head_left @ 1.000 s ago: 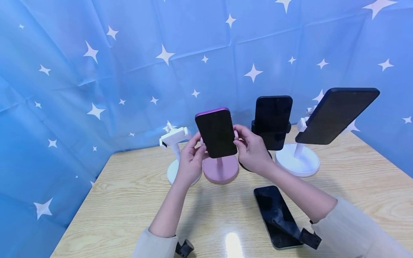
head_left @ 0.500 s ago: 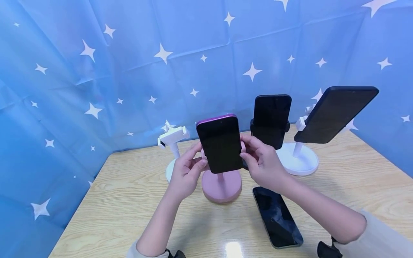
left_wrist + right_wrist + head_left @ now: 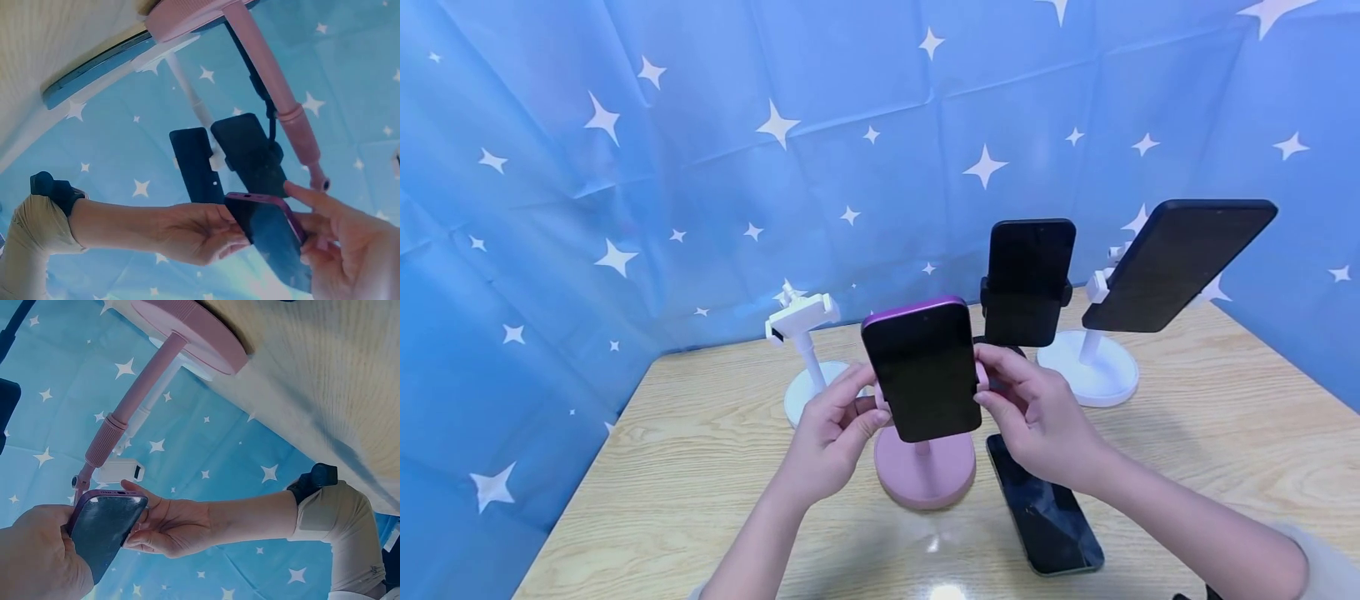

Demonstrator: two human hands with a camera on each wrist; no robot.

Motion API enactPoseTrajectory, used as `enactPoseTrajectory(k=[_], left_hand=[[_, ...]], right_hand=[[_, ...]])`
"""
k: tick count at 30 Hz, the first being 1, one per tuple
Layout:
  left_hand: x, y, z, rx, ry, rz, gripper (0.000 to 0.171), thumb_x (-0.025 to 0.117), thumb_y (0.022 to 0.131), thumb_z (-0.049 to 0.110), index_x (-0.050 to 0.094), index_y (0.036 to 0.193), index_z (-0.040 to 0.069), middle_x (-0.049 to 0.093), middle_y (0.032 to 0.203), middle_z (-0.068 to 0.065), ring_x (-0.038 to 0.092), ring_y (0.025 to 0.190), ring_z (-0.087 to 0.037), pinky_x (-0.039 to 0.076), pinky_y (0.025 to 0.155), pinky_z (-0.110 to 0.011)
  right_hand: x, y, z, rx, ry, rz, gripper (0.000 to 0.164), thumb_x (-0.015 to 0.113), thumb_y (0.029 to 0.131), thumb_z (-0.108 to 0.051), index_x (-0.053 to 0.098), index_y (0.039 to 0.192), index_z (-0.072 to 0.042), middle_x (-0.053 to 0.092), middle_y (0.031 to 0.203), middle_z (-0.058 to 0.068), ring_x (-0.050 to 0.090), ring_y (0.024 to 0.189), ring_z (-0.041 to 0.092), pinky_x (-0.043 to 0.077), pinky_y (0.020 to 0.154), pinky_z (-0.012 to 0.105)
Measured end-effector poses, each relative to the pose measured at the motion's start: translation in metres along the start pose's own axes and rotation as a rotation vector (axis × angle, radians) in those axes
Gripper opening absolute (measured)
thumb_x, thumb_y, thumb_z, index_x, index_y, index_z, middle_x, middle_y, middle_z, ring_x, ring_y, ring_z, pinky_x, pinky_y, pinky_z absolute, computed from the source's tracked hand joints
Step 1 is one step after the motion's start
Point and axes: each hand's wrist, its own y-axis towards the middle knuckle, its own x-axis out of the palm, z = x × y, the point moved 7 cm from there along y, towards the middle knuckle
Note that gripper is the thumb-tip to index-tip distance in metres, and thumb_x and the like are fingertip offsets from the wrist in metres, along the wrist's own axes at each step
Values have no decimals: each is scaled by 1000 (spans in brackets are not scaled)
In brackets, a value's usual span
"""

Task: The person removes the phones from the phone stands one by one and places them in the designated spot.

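A black-screened phone with a purple edge (image 3: 925,371) stands upright, tilted back a little, in the side clamps of a pink phone stand (image 3: 925,479). My left hand (image 3: 827,442) pinches the pink clamp at the phone's left side. At the opposite side my right hand (image 3: 1045,421) pinches the other clamp end between thumb and fingers. The left wrist view shows the pink post (image 3: 269,69) running from the round base to a joint behind the phone. From the right wrist view, both hands (image 3: 172,528) flank the phone. Whether the base touches the table cannot be told.
Left of the pink stand is a white stand (image 3: 805,317) with a bare clamp. Behind to the right, a black stand holds a phone (image 3: 1030,279), and another white stand (image 3: 1090,371) holds a tablet (image 3: 1180,267). A dark phone (image 3: 1045,508) lies flat on the wooden table (image 3: 647,467).
Both hands have brought the pink stand and its phone nearer to me and slightly right. The phone sits lower in view, no longer overlapping the black stand's area. Other stands have stayed put.
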Motion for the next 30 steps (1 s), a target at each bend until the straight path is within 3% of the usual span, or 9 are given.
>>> enactPoseTrajectory(k=[4,11,24,30], left_hand=[[3,-2,2,-1,-53,-19,37,47,85,-17,42,122,-18,51,114,-7,58,94,-9,52,77,-36],[10,-5,8,83,-78,-76,45,44,87,-16,43,131,-6,45,108,-31,61,97,-15,53,72,-41],[11,-5,9,103,-84,-97,45,44,87,-15,42,131,-5,45,108,-31,60,99,-15,53,72,-41],[7,-6,7,79,-55,-95,42,47,86,-15,44,128,-8,47,109,-31,61,100,-15,53,73,-40]], right_hand=[[0,-4,-3,-8,23,6,46,57,71,27,51,115,13,62,95,18,58,82,1,48,73,11],[-2,-10,-5,-16,67,9,47,56,72,27,51,116,11,62,101,14,59,89,1,49,75,15],[-6,-12,-4,-8,84,-21,42,58,78,18,51,119,10,63,104,4,60,89,2,50,73,16],[-7,-8,-8,-48,61,-86,42,58,80,15,50,121,10,64,103,14,61,87,4,49,74,15]])
